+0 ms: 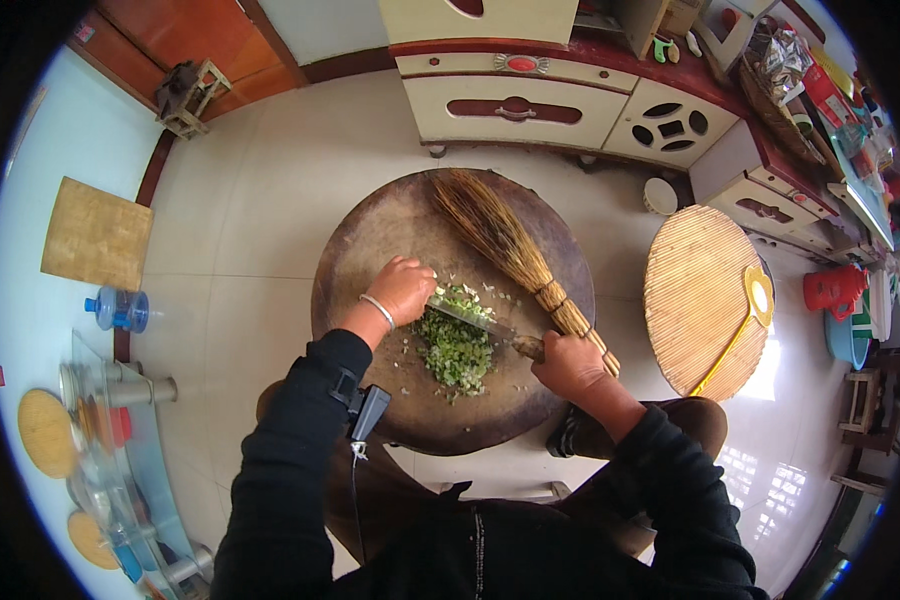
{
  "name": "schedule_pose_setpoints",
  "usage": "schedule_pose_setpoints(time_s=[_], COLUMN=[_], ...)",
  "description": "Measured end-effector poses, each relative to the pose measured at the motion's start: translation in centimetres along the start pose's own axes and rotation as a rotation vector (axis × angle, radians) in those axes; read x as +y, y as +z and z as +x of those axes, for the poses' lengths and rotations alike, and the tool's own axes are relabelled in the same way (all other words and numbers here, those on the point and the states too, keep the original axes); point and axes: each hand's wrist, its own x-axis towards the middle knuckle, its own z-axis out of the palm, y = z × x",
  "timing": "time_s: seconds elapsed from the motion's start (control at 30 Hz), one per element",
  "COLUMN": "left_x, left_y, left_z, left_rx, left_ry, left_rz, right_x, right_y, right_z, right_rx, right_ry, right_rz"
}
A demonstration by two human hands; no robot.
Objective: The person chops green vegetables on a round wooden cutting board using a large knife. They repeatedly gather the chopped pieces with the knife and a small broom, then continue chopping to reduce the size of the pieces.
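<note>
My right hand (572, 366) grips the wooden handle of a kitchen knife (474, 318). The blade slants up and left across a heap of finely chopped greens (456, 352) with pale bits mixed in. At the blade's far end, the bent fingers of my left hand (403, 291) hold the tip; their undersides are hidden. Both the heap and the knife are on a round wooden chopping table (375, 217). A straw brush broom (501, 234) lies along its right side, its bound handle beside my right hand.
To the right, a yellow fly swatter (722, 352) lies on a round slatted mat (682, 285). A white bowl (660, 196) stands near the cream cabinets (525, 112). On the left are a blue water bottle (122, 309) and a glass-topped stand (139, 442). My knees flank the table's near side.
</note>
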Motion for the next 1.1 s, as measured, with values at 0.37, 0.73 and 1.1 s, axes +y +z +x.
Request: schedule_pose_setpoints(time_s=[0.37,0.73,1.1], left_x=[-0.2,3.0,7.2], left_y=[0.5,-1.0,-0.7], left_z=[0.3,-5.2,-10.3], left_rx=[0.009,0.301,0.412], left_ry=[-0.048,-0.265,-0.43], left_rz=[-0.033,0.015,-0.62], right_x=[-0.5,1.6,-3.5], right_y=[-0.7,1.4,12.9], right_z=[-0.2,-0.9,-0.8], right_rx=[0.018,-0.038,0.68], right_ry=[-0.054,-0.116,-0.135], right_rz=[-0.044,-0.009,0.023])
